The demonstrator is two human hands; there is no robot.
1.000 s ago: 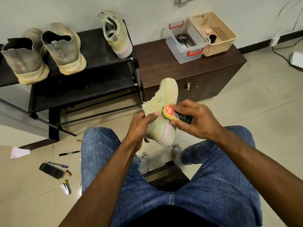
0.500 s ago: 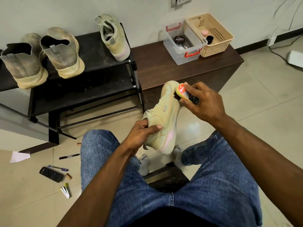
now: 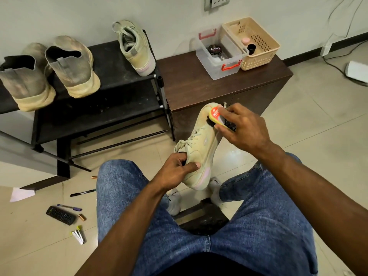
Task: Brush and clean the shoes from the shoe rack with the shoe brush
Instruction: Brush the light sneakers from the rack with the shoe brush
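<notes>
Since one second earlier, right hand [image 3: 244, 128] carried the bristled shoe brush [image 3: 220, 118] from heel to toe of the suede-like beige shoe [image 3: 201, 144]; left hand [image 3: 177, 170] gripped its collar.

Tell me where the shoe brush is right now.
In the head view, right of centre: the right hand grips the shoe brush, bristles against the toe of the beige shoe, which the left hand holds by its heel.

Even, soft indoor light; faint glare on the floor tiles [image 3: 310, 124]; sharp focus centrally, wide-angle bending toward the frame edges.
</notes>
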